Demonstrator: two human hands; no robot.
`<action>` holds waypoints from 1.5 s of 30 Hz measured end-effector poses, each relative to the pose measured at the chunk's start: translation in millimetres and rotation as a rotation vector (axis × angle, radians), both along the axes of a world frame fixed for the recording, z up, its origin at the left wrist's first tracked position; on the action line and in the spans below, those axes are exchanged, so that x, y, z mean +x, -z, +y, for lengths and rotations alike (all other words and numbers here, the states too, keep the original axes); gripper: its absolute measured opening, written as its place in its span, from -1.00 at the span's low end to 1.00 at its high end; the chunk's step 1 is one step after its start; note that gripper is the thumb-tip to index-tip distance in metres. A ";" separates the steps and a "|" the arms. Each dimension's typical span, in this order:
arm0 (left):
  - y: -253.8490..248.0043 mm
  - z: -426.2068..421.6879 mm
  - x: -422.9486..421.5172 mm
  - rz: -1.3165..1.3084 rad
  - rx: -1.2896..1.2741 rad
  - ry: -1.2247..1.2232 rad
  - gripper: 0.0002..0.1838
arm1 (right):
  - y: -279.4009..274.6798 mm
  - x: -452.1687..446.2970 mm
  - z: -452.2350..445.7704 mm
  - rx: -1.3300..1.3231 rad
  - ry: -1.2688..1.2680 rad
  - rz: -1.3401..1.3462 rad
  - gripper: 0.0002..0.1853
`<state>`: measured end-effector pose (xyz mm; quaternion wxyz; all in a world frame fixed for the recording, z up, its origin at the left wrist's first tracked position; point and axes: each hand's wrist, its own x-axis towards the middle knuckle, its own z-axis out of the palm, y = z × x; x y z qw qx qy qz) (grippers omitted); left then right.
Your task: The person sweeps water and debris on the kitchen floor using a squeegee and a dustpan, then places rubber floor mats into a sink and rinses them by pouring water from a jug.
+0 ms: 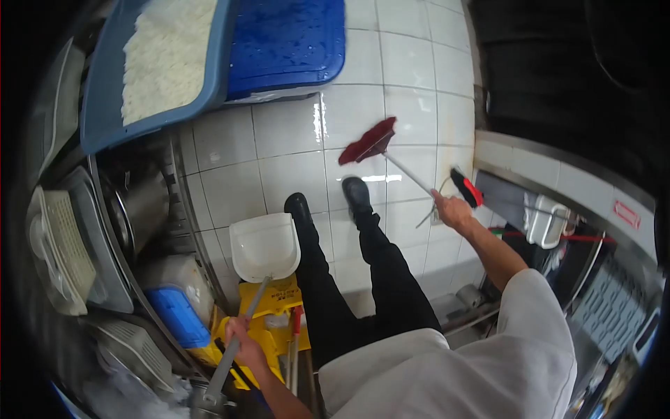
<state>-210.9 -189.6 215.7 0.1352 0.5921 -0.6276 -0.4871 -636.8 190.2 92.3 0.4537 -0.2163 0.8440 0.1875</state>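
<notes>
My left hand (pixel 241 340) is closed around the grey handle of a white long-handled dustpan (pixel 265 237), whose pan is beside my left shoe. Stretched out to the right, my right hand (pixel 455 211) grips the pale handle of a broom (pixel 368 142). Its dark red head rests on the wet white tiled floor (pixel 293 167), just beyond my right shoe (pixel 357 193). No debris can be made out in the pan.
At upper left stand a blue-grey tub (pixel 155 130) of white grainy stuff and a blue lidded bin (pixel 286 45). A yellow caution sign (pixel 279 296) is by my left leg. Racks of trays and baskets (pixel 70 241) line the left; a black-and-red brush (pixel 466 187) is near my right hand.
</notes>
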 end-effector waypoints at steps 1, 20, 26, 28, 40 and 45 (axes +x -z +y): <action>1.7 -7.1 -6.6 -0.002 0.049 -0.033 -0.63 | -8.8 9.4 -4.8 -0.012 0.034 -0.012 -0.54; 5.8 -52.3 -74.6 -0.163 0.142 0.565 -0.58 | 185.4 96.5 -159.0 -1.144 2.405 -1.101 -0.88; -6.6 17.8 -150.8 -0.198 -0.011 0.833 -0.56 | 158.9 95.7 122.0 -1.089 2.785 -0.758 -0.89; -5.4 55.4 -184.6 -0.260 0.007 1.054 -0.57 | 143.4 108.7 167.1 -0.956 2.861 -0.517 -0.89; 86.9 377.2 -356.0 -0.094 -0.011 1.671 -0.68 | 143.4 125.8 375.8 -0.561 1.307 0.099 -0.83; 127.5 465.1 -394.9 0.039 0.093 1.779 -0.74 | 13.8 198.9 492.2 -0.596 1.946 0.029 -0.75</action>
